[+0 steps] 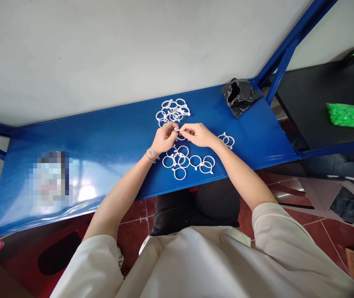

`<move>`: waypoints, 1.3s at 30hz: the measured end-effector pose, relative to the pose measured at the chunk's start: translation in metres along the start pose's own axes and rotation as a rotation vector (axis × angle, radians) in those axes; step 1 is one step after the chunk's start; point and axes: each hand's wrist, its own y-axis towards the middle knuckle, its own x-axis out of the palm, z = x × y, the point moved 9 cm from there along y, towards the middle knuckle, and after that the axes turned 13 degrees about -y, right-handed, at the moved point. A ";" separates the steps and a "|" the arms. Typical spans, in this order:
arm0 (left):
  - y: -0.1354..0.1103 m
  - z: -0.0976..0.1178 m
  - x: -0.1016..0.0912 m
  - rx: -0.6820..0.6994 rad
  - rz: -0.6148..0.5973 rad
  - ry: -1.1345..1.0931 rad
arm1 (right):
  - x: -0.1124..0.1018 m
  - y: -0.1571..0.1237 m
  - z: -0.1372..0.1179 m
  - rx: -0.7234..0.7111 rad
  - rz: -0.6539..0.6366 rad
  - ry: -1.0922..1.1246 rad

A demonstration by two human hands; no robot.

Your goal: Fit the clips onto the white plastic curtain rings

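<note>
Over the middle of the blue table, a small white plastic ring (181,138) is pinched between my two hands. The fingers of my left hand (165,138) close on its little knob, and the fingertips of my right hand (197,134) meet them from the other side. Part of this ring is hidden by my fingers. Just beyond my hands lies a heap of similar white rings (172,111). Nearer to me, several more loose rings (180,173) overlap on the table. A few rings (226,140) lie beside my right forearm.
A crumpled black plastic bag (240,97) sits at the back right of the blue table (108,140). At the left lies a blurred-out object (51,180). A bag of bright green pieces (350,116) rests on a black surface at the far right. Blue frame bars flank the table.
</note>
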 end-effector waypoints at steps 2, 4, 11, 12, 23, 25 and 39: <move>0.000 0.001 0.001 0.004 -0.004 0.003 | 0.000 0.000 0.000 -0.004 0.002 0.001; 0.000 0.002 0.002 0.006 -0.005 -0.001 | 0.001 0.000 0.000 -0.006 0.003 0.002; 0.001 0.002 0.000 0.019 0.023 -0.017 | 0.003 0.002 -0.002 -0.013 0.036 0.072; 0.001 0.001 -0.001 0.014 0.030 -0.034 | 0.004 0.001 -0.004 -0.019 0.038 0.086; 0.006 -0.001 -0.002 -0.005 0.012 -0.206 | -0.006 0.003 0.007 0.030 0.154 0.089; 0.006 -0.004 -0.002 -0.019 0.020 -0.218 | -0.007 0.004 0.010 0.044 0.176 0.069; 0.003 -0.002 -0.001 -0.053 -0.033 -0.217 | -0.008 0.004 0.016 0.077 0.182 0.016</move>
